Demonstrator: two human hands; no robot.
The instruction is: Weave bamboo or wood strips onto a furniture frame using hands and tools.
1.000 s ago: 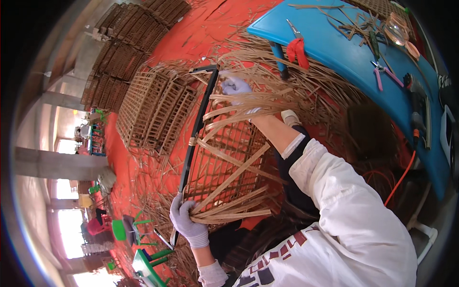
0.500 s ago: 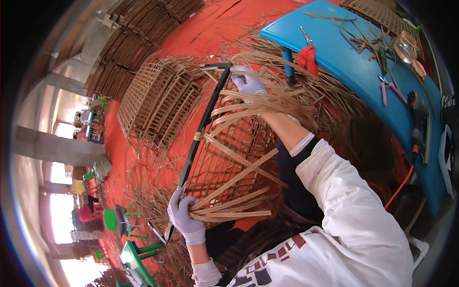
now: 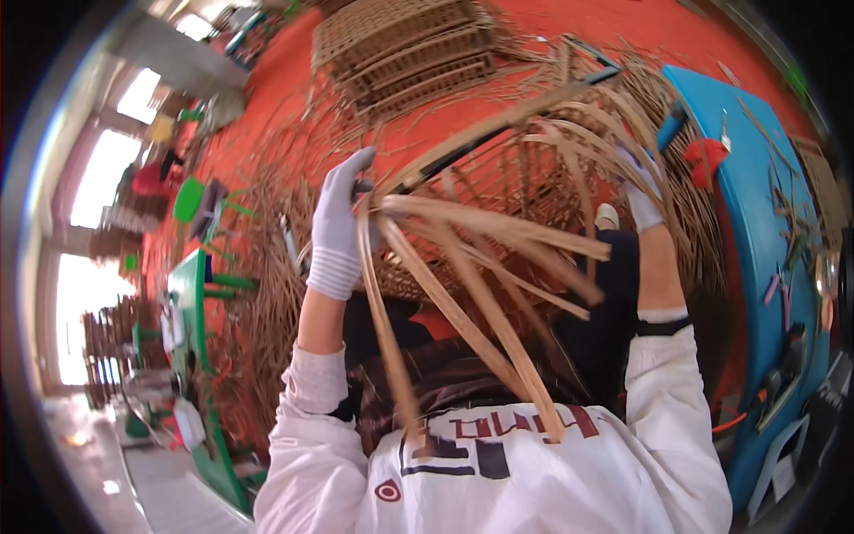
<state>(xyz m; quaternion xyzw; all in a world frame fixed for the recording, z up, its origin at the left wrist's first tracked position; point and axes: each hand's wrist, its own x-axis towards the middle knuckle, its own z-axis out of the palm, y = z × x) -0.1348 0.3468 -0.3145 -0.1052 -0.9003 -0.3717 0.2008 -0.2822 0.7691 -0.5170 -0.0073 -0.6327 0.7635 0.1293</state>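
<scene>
Basket [image 3: 551, 191]: middle of the frame; open lattice woven below your black bar [image 3: 445, 162]
Strips [image 3: 498, 224]: long ends loose before you, apparently unfinished
Left hand [image 3: 340, 222]: bent at the bar's near end; can't tell if gripping
Right hand [image 3: 639, 184]: upper right, behind strips; grip unclear

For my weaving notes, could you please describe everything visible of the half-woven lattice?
The brown half-woven lattice looks like split cane, edged by a straight dark bar slanting up rightward. Loose flat strips fan from its left end, some blurred. The left hand is at that end; strips partly cover the right hand.
</scene>
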